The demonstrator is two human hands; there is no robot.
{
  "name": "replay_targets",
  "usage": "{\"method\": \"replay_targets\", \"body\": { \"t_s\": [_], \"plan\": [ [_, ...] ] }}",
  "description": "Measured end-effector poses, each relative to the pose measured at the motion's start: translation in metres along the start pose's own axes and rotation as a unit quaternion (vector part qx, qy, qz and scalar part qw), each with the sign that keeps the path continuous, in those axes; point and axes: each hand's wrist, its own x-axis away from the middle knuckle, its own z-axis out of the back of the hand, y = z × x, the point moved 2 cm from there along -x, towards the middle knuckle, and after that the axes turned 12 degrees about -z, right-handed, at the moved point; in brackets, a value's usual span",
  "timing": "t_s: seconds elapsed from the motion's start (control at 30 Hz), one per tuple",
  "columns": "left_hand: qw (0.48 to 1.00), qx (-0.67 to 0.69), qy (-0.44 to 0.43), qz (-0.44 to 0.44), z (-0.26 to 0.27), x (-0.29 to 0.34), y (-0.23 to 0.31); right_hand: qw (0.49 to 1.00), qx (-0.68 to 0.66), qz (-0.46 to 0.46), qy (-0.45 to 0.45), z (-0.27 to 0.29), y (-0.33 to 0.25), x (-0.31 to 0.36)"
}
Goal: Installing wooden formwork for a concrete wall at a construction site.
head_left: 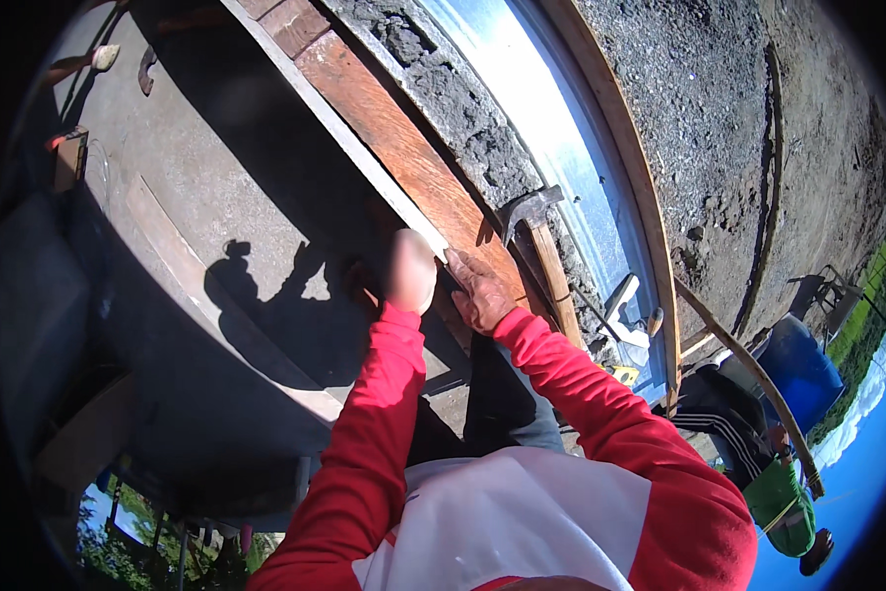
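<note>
A reddish wooden board (pixel 369 108) runs from the top of the view toward me, with a long pale strip (pixel 339 133) along its left edge. My right hand (pixel 484 295) is bent over the near part of the board, its fingertips at the end of the pale strip. My left hand (pixel 411 274) is just left of it, beside the strip; motion blur smears its fingers, so what they hold cannot be made out. Right of my right hand lies a claw hammer (pixel 555 271) with a metal head and a wooden handle, its head on the rough mortar ledge.
A shiny metal sheet (pixel 522 74) and a curved timber (pixel 625 128) run along the right. A white-handled tool (pixel 620 310) and a yellow object (pixel 624 374) lie nearby. Farther right are gravel (pixel 679 89), a blue barrel (pixel 797 369) and a person in green (pixel 783 507).
</note>
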Motion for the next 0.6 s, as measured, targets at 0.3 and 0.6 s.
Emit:
{"method": "replay_targets", "body": {
  "t_s": [0.3,0.6],
  "plan": [
    [0.947,-0.291,0.076,-0.116,0.012,-0.01,-0.013,0.998,-0.04,0.039,-0.008,-0.009,0.005,-0.001],
    [0.87,-0.428,0.073,-0.232,0.038,0.024,-0.01,0.997,0.0,-0.051,-0.06,-0.017,0.005,-0.008]
  ]
}}
